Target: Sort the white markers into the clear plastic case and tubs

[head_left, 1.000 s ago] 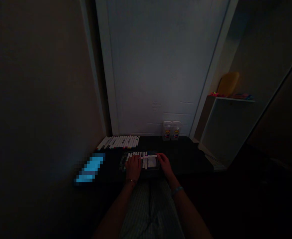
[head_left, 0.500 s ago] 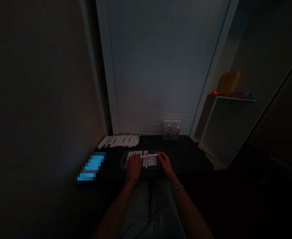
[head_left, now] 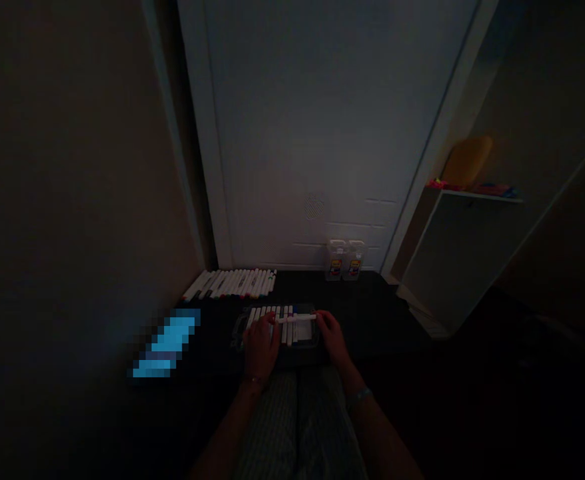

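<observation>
The room is very dark. A clear case (head_left: 238, 331) with a row of white markers lies on a dark surface before me. One white marker (head_left: 296, 319) is held crosswise above the case. My left hand (head_left: 260, 344) pinches its left end, my right hand (head_left: 331, 335) grips its right end. A second row of white markers (head_left: 230, 283) lies farther back by the wall.
Two small clear bottles (head_left: 345, 261) stand against the white door (head_left: 322, 133). A glowing blue blurred patch (head_left: 165, 344) lies at the left. A white shelf unit (head_left: 460, 253) with a yellow object stands at the right. My striped trouser legs (head_left: 297, 427) fill the lower middle.
My view has shifted slightly, so everything sits a little lower and to the left. Both hands keep the crosswise marker over the case, and my left fingers have closed on its end.
</observation>
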The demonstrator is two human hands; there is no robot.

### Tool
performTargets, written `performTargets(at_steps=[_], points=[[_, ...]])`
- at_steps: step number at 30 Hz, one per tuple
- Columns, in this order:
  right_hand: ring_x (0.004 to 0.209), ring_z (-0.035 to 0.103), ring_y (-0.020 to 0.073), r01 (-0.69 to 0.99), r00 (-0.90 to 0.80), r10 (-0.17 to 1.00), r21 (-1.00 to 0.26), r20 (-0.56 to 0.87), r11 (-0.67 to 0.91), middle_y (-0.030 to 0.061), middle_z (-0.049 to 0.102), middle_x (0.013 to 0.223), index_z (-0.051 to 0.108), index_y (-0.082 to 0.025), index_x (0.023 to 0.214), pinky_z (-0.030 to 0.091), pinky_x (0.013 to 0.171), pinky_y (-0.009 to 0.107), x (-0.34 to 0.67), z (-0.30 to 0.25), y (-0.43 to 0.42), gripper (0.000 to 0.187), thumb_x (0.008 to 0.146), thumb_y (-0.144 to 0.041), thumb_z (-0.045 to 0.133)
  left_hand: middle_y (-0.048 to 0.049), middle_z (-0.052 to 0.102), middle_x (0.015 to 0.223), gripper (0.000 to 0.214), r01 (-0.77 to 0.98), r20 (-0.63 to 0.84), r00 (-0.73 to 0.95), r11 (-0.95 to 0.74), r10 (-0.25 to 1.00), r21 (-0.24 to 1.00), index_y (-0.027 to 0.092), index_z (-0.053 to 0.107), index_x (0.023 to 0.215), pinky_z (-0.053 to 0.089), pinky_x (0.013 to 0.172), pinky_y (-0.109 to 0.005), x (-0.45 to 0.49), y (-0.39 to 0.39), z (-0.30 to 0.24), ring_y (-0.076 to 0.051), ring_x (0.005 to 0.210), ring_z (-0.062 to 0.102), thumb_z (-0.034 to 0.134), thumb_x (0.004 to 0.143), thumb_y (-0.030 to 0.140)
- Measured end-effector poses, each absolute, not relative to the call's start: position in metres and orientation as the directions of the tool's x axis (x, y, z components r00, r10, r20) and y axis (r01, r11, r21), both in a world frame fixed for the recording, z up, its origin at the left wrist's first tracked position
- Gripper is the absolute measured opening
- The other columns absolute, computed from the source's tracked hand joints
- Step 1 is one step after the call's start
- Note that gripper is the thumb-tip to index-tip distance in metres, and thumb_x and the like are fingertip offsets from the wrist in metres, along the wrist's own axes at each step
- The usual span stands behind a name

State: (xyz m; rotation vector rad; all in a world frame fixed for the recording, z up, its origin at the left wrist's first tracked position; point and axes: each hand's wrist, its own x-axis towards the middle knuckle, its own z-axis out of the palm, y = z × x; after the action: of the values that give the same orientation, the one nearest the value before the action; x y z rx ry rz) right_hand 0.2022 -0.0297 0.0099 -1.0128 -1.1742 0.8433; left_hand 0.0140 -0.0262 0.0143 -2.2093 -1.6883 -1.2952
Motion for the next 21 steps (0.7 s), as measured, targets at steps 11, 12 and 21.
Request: performTargets(at_steps=[11,12,21], points=[[0.093,0.058,0.0221,-0.009,0.169,0.961,-0.974,0.220,0.225,0.0040,0.065,0.096,0.062,-0.022,0.095,0.045,0.079,0.031,0.199,0.022,-0.036,0.031,0.081,-0.047,0.050,-0.0055,0.058,0.111,0.026,0.772,0.538,0.009,-0.348,0.843,0.532,0.022,0.052,0.107,0.031,0.091,-0.038,0.011,-0.033,0.026,-0.022,0.107,0.048,0.035,0.090,0.027],[0.092,0.058,0.0221,-0.003,0.162,0.965,-0.978,0.208,0.211,0.0041,0.065,0.097,0.062,-0.022,0.095,0.045,0.078,0.030,0.199,0.023,-0.036,0.031,0.081,-0.047,0.050,-0.0055,0.058,0.110,0.025,0.767,0.530,0.006,-0.344,0.848,0.542,0.023,0.053,0.107,0.032,0.090,-0.038,0.010,-0.034,0.025,-0.022,0.107,0.048,0.035,0.089,0.027],[0.089,0.058,0.0220,0.096,0.188,0.977,-0.992,0.100,0.083,0.0041,0.064,0.094,0.062,-0.024,0.095,0.045,0.076,0.030,0.203,0.013,-0.033,0.030,0.080,-0.048,0.051,-0.0042,0.062,0.096,0.023,0.789,0.452,0.038,-0.304,0.891,0.533,0.025,0.058,0.096,0.037,0.082,-0.038,0.002,-0.033,0.013,-0.022,0.098,0.052,0.036,0.088,0.025]])
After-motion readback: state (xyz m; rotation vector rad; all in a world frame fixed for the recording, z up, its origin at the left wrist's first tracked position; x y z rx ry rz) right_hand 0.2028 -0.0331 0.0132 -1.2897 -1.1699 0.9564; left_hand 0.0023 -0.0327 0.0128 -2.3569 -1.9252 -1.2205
